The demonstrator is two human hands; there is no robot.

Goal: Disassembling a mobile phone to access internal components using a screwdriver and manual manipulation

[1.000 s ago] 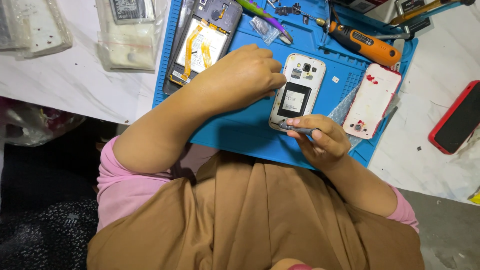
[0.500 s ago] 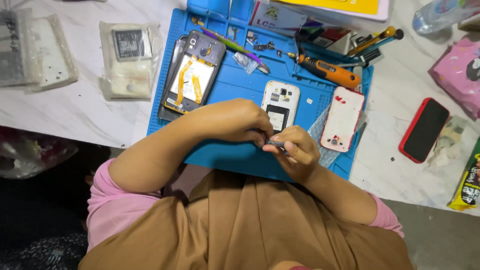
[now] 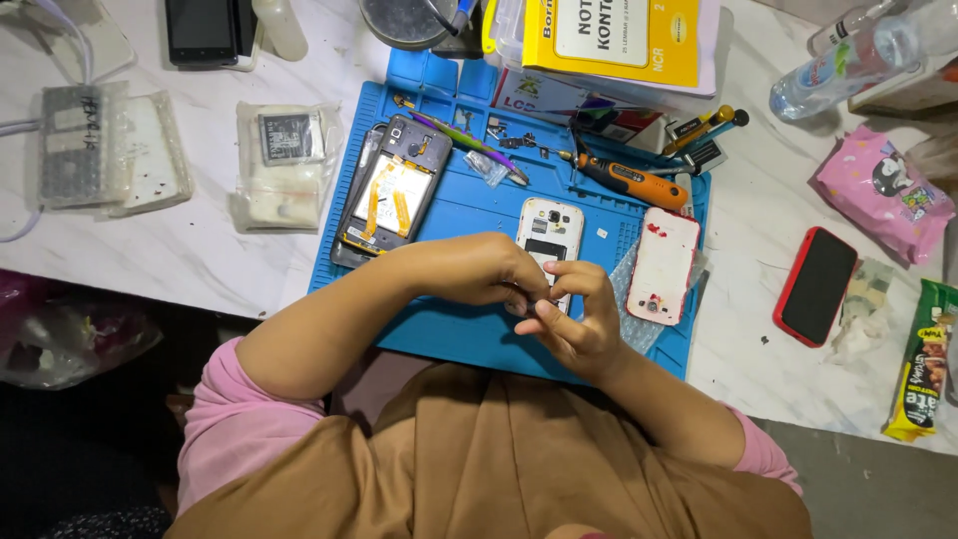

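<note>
— The hands, where are they?

— The left hand [image 3: 477, 269] and the right hand [image 3: 574, 319] meet over the near part of the blue mat [image 3: 449, 334], fingertips bunched together at the lower end of the opened white phone [image 3: 548, 240]. They seem to pinch something small between them (too small to make out), so whether either is truly closed on a thing, I cannot tell.

— And the phone itself?

— It lies flat on the mat, back cover off, its lower end hidden under the fingers. Its white back cover [image 3: 663, 265] lies just beside it to the right, inner side down.

— What else is on the mat?

— A dark opened phone [image 3: 391, 195] with orange ribbon cables to the left, and an orange-handled screwdriver [image 3: 631, 182] above the cover. Off the mat, on the white table [image 3: 200, 255], a red-edged phone [image 3: 815, 284] lies well to the right, near a pink packet [image 3: 880, 190].
</note>
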